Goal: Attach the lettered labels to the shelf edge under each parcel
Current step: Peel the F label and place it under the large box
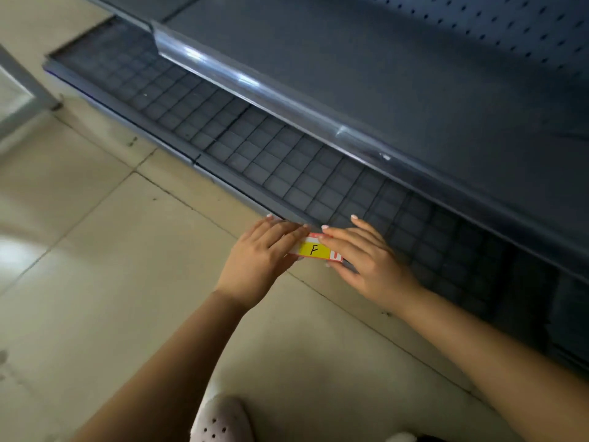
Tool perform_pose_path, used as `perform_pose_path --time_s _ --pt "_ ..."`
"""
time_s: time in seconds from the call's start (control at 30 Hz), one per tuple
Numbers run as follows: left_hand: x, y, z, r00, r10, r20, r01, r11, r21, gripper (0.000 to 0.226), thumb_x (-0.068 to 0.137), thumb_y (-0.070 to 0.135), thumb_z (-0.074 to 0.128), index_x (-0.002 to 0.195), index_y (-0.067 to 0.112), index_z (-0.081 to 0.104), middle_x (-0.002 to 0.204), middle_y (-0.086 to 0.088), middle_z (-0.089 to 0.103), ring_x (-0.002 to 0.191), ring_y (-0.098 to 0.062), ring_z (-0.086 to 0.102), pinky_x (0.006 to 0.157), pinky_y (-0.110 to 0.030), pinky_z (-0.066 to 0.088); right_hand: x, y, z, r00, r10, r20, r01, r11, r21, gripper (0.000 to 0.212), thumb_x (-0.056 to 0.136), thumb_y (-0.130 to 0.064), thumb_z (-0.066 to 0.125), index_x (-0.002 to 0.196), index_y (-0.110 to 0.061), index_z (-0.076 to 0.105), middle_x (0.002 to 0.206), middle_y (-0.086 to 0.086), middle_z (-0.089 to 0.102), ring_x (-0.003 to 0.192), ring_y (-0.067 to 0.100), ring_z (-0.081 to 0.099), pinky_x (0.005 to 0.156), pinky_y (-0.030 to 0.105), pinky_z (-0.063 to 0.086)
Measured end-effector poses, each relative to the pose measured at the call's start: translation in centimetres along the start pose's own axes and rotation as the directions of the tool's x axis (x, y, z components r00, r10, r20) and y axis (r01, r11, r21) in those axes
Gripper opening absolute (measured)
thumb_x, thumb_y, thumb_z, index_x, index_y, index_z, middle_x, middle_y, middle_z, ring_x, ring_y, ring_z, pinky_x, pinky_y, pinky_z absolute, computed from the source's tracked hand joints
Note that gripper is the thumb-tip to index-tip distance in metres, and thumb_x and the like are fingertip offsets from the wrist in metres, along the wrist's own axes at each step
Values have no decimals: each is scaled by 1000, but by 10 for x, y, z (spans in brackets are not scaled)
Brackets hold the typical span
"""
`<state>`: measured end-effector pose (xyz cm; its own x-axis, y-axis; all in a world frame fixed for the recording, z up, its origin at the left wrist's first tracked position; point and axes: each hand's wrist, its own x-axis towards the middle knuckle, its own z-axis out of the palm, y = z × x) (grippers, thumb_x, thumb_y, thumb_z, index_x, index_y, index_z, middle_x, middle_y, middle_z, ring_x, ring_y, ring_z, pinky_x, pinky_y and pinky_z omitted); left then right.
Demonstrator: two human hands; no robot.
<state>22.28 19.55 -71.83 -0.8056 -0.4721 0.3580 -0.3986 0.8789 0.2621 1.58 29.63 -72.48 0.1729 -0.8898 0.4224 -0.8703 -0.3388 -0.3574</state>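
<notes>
Both hands are meeting at the front edge of the bottom shelf [223, 181], a dark grey deck with a wire grid laid over it. The left hand [259, 256] is lying flat with fingers extended together, covering the left end of a label [315, 250]. The right hand [366, 260] is pressing its fingers on the label's upper right part, thumb tucked beneath. The label is a yellow strip with red and white trim, showing a handwritten letter F, sitting against the shelf edge between the two hands. Above, a clear plastic ticket strip [255, 87] is running along the upper shelf [350, 59]. A perforated shoe [223, 422] is showing on the tiled floor [95, 250].
</notes>
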Motion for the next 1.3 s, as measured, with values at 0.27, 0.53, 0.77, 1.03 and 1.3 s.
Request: perform_pose_path --time_s 0.27,0.53,0.77,1.03,1.3 --pt "25 34 -195 997 -77 -32 79 996 44 43 96 39 52 129 13 62 118 -4 65 111 -24 60 108 -41 38 100 -106 -139 1000 -1 30 0 999 44 40 83 -13 69 122 -7 63 125 8 62 110 22 58 107 46 35" --pt "65 98 -412 980 -135 -144 135 991 -11 45 93 40 60 128 13 63 126 -2 63 113 -23 60 105 -41 41 180 -227 -315 997 77 -6 -76 996 44 47 80 -13 71 126 -12 58 122 1 62 112 18 56 108 44 33" --pt "105 137 -547 945 -78 -318 61 996 -65 46 88 33 69 127 11 63 127 -2 62 115 -20 57 100 -33 44 207 -301 -443 959 216 -184 -228 972 -46 42 85 -19 66 125 -12 58 120 0 61 112 17 52 112 34 26" --pt "172 178 -593 907 148 -394 -217 967 -136 45 90 38 63 126 13 63 126 -1 62 114 -17 56 101 -30 41 204 -351 -541 853 274 -444 -392 898 -199 46 82 -15 73 125 -11 59 119 2 62 111 15 50 111 36 30" --pt "251 277 -593 812 353 -465 -485 851 -201 45 88 36 67 125 11 64 124 -3 64 111 -21 60 97 -36 48 147 -352 -636 679 331 -655 -550 820 -156 47 82 -14 74 127 -15 58 121 0 59 113 19 53 96 39 46"
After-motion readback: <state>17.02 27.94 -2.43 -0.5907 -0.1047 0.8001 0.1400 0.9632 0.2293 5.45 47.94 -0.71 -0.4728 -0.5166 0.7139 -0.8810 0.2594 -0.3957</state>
